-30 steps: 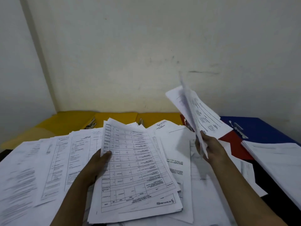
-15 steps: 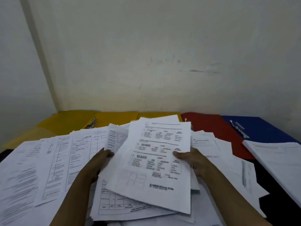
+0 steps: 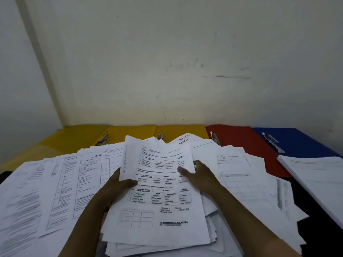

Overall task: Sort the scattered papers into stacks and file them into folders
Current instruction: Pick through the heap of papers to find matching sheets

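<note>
— How far along are we?

— Early, I'd judge. I have the left hand (image 3: 118,184) pinching the left edge of a sheaf of printed sheets (image 3: 159,201) at centre frame, thumb on top, fingers hidden beneath. The right hand (image 3: 199,176) lies on the sheaf's right side, fingers fairly straight across the top page; I can't tell whether any curl under.

— And the rest?

— Loose papers (image 3: 61,186) cover the lower left and spread right of centre, unsorted. One neater stack (image 3: 319,180) sits at the right edge.

— The folders?

— Along the wall: yellow folders (image 3: 130,134) from upper left to centre, a red folder (image 3: 241,138), a blue folder (image 3: 297,140). All lie open with clips bare, so apparently nothing is filed yet.
</note>
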